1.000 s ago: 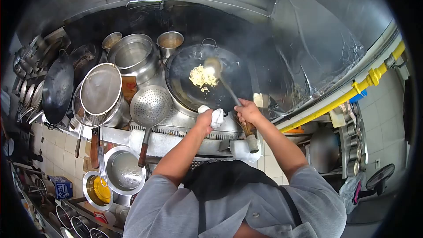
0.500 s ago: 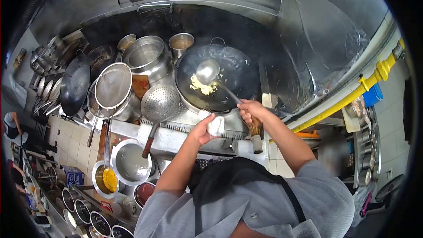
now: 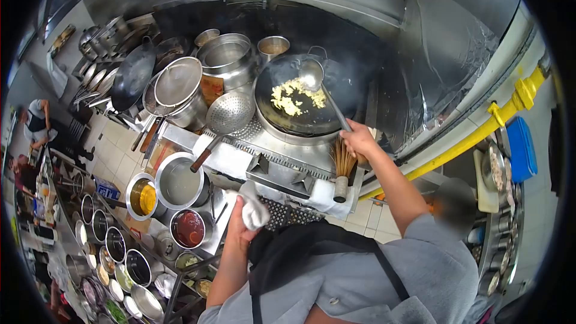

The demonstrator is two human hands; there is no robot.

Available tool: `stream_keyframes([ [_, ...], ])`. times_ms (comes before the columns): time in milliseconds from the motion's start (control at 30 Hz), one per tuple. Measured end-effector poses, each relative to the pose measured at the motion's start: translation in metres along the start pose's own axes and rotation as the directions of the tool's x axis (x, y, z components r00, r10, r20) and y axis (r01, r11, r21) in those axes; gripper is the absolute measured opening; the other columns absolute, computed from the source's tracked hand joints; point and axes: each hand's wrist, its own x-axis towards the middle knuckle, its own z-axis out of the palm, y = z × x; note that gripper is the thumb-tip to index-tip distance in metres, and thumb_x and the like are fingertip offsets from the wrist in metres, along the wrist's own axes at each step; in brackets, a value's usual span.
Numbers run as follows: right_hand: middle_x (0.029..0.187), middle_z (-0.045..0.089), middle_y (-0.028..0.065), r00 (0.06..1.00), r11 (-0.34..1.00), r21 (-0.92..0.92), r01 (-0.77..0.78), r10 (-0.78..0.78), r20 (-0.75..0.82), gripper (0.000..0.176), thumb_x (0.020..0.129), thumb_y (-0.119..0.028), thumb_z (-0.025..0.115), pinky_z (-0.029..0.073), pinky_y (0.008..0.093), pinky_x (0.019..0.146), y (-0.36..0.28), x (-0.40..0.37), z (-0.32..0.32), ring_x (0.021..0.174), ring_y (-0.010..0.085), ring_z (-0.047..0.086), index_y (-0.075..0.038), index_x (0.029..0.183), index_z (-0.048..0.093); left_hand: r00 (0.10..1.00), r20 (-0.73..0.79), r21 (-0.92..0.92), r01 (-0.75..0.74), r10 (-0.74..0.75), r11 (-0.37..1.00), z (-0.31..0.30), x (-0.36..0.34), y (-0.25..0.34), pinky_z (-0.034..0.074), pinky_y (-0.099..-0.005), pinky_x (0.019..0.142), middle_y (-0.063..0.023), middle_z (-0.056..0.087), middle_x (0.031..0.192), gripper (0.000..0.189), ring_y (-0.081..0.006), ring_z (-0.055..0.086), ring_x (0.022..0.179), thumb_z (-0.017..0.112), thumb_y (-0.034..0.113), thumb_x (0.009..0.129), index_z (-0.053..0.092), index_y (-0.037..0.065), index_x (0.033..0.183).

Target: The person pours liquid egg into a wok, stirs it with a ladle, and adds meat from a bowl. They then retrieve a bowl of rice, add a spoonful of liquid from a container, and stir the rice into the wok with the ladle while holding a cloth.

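Note:
My right hand (image 3: 360, 139) is closed around the handle of a ladle (image 3: 311, 74). The ladle's bowl rests over the wok (image 3: 343, 121), at the far edge of some yellow, scrambled-looking egg (image 3: 287, 99). Bits of egg lie scattered across the dark wok surface. My left hand (image 3: 241, 228) is wrapped around a folded white cloth (image 3: 255, 211), close to my apron and apart from the wok. A bamboo wok brush (image 3: 341, 174) stands just below my right hand, at the stove's front edge.
Left of the wok lie a perforated skimmer (image 3: 230, 113), a mesh strainer (image 3: 178, 81) and a large pot (image 3: 225, 54). Nearer me are pots of cloudy liquid (image 3: 180, 181), yellow oil (image 3: 144, 197) and red sauce (image 3: 188, 229). A yellow pipe (image 3: 468, 146) runs along the right. Other people stand far left.
My left hand with the cloth has drawn back from the wok's front rim toward my body. The egg is more spread out, and the ladle has shifted to its far side. The view has turned.

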Motion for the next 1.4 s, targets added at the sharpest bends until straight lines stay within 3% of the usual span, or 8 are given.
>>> stream_keyframes([
  [167,0.064,0.049,0.0029,0.977,0.926,0.340,-0.165,0.105,0.187,0.046,0.087,-0.010,0.055,0.036,0.0307,0.034,0.031,0.003,-0.010,0.039,0.0137,0.043,-0.013,0.132,0.045,0.986,0.140,-0.102,-0.075,0.089,0.992,-0.025,-0.024,0.018,0.051,-0.0491,0.084,-0.0198,0.059,0.108,0.053,-0.0378,0.059,0.099,0.055,0.022,0.080,0.040,0.004,0.127],
  [233,0.064,0.049,0.0021,0.828,0.777,-0.390,0.494,-0.557,-0.060,0.047,0.089,-0.011,0.053,0.037,0.0303,0.034,0.085,0.039,0.007,0.040,0.0121,0.043,-0.016,0.135,0.042,0.972,0.224,-0.062,-0.055,0.068,0.997,-0.008,-0.047,0.028,0.046,-0.0524,0.091,-0.0218,0.055,0.120,0.057,-0.0408,0.054,0.111,0.053,0.021,0.080,0.037,0.004,0.132],
  [300,0.064,0.049,0.0017,0.554,0.355,-0.703,0.616,-0.830,0.067,0.048,0.090,-0.011,0.052,0.038,0.0301,0.035,0.063,0.030,0.034,0.040,0.0114,0.044,-0.017,0.137,0.040,0.960,0.267,-0.089,-0.059,0.081,0.994,-0.017,-0.059,0.039,0.045,-0.0538,0.092,-0.0222,0.052,0.126,0.062,-0.0418,0.051,0.116,0.057,0.021,0.078,0.036,0.005,0.134],
  [367,0.063,0.048,0.0018,0.997,0.993,0.094,0.071,-0.070,-0.017,0.050,0.091,-0.012,0.053,0.037,0.0292,0.035,-0.005,-0.057,0.084,0.040,0.0114,0.043,-0.017,0.138,0.038,0.950,0.275,0.035,-0.165,0.149,0.986,-0.023,-0.087,0.049,0.047,-0.0533,0.090,-0.0218,0.055,0.123,0.060,-0.0405,0.052,0.115,0.061,0.022,0.073,0.045,0.002,0.127],
  [500,0.061,0.042,0.0006,0.886,0.811,0.532,-0.245,-0.035,0.462,0.057,0.092,-0.010,0.051,0.031,0.0256,0.030,-0.030,-0.109,0.145,0.035,0.0085,0.034,-0.021,0.143,0.028,0.971,0.212,-0.020,-0.108,0.110,0.994,-0.094,-0.123,0.077,0.053,-0.0476,0.076,-0.0162,0.062,0.098,0.063,-0.0337,0.061,0.093,0.065,0.018,0.067,0.045,0.000,0.123],
  [833,0.063,0.045,-0.0003,0.429,0.962,-0.133,-0.240,0.228,0.874,0.060,0.089,-0.009,0.056,0.032,0.0237,0.034,-0.081,-0.150,0.463,0.040,0.0069,0.038,-0.016,0.143,0.031,0.839,0.297,-0.174,-0.422,0.456,0.890,-0.150,-0.214,0.169,0.046,-0.0338,0.054,-0.0068,0.052,0.072,0.056,-0.0209,0.053,0.065,0.075,0.028,0.068,0.051,0.004,0.111],
  [1033,0.056,0.050,0.0036,0.554,0.922,-0.308,0.234,0.134,0.822,0.059,0.082,-0.004,0.058,0.036,0.0291,0.034,0.016,-0.088,0.630,0.038,0.0120,0.044,-0.007,0.138,0.039,0.835,0.190,-0.245,-0.468,0.516,0.849,-0.189,-0.250,0.178,0.049,-0.0345,0.055,-0.0114,0.057,0.073,0.058,-0.0232,0.057,0.063,0.078,0.029,0.062,0.053,-0.001,0.104],
  [1400,0.054,0.047,0.0031,0.567,0.879,-0.444,0.176,0.278,0.776,0.048,0.082,-0.002,0.058,0.036,0.0287,0.034,0.030,-0.081,0.668,0.038,0.0131,0.043,-0.001,0.128,0.042,0.820,0.070,-0.278,-0.531,0.569,0.800,-0.229,-0.266,0.182,0.049,-0.0348,0.056,-0.0101,0.055,0.073,0.057,-0.0230,0.056,0.067,0.075,0.027,0.064,0.051,-0.002,0.107],
])
